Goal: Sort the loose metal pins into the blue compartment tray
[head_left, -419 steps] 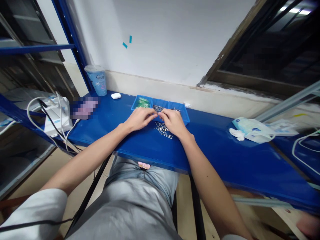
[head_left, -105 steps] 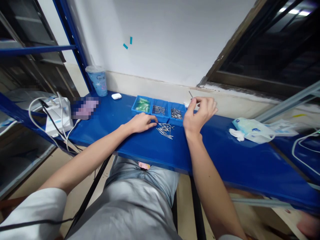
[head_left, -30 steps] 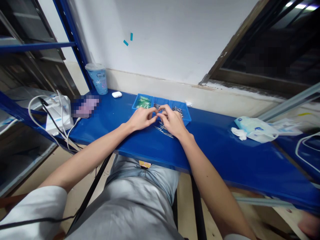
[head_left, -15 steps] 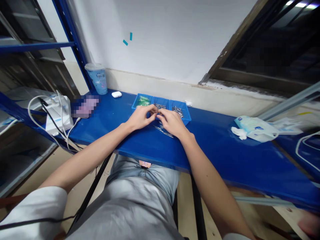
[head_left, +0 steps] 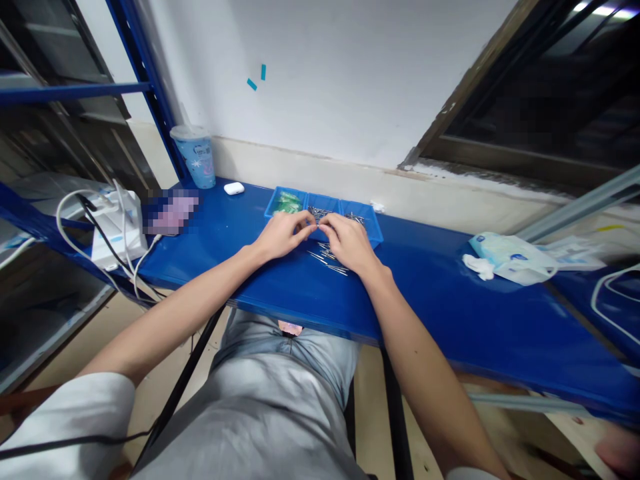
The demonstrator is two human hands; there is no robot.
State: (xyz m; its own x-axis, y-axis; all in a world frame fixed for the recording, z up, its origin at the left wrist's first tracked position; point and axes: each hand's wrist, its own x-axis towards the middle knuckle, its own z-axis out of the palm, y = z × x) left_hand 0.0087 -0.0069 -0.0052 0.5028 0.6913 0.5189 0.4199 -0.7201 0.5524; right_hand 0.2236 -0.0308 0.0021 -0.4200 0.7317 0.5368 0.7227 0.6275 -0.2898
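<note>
My left hand and my right hand meet fingertip to fingertip above the blue table, each in a pinch. Whatever sits between the fingertips is too small to make out. Just behind them stand three joined blue bins: the left bin has green pieces in it, while small metal parts fill the middle one. More metal parts lie in the right bin, partly covered by my right hand. Several thin metal rods are spread on the table below my fingers.
A lidded blue cup, a white earbud case and a blurred-out phone are at the left, beside a white power strip with cables. Over to the right lies a tissue pack. A wall rises behind the table.
My right hand has shifted slightly right and its fingertips have drawn a little away from the left ones. The left hand stays nearly in place, and the rods lie as before.
</note>
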